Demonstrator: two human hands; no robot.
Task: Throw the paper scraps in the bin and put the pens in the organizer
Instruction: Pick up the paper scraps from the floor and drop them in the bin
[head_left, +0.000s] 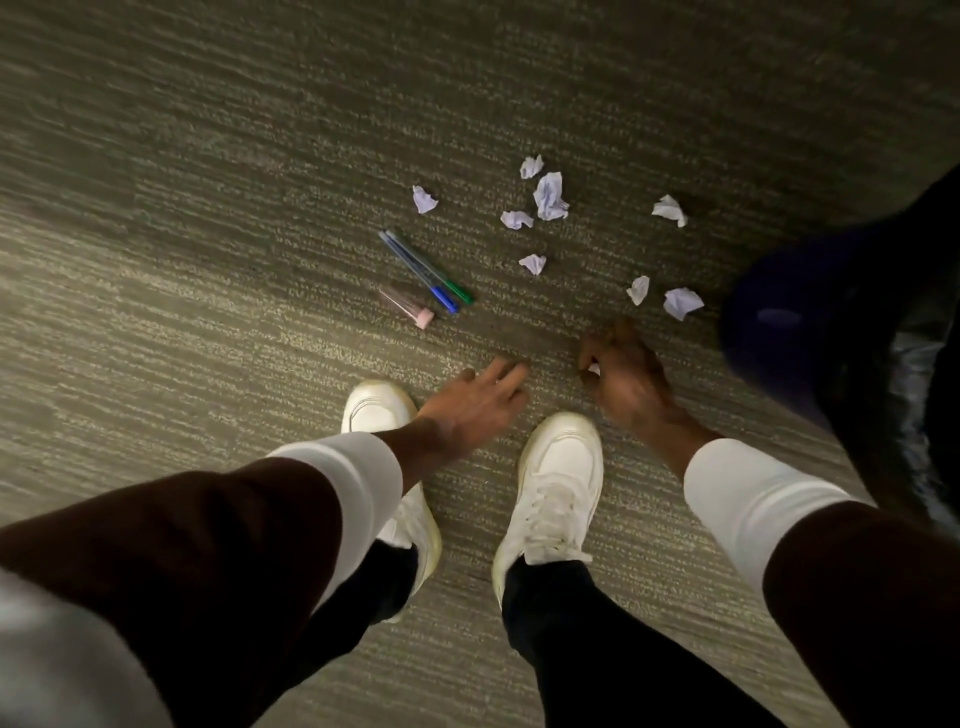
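Several crumpled white paper scraps lie on the carpet, the largest (550, 196) at the back and two (682, 303) near the bin. A blue pen (418, 273) and a green-capped pen (441, 278) lie side by side, with a short pink-capped pen (406, 308) to their left. My left hand (475, 405) reaches forward over the carpet, fingers apart, holding nothing. My right hand (621, 371) is curled shut, with a bit of white paper scrap showing in its fingers. The dark blue bin (779, 332) stands at the right, lined with a black bag.
My two white sneakers (556, 478) stand on the grey-green striped carpet (208, 208) just below my hands. No organizer is in view. The bin's body fills the right edge.
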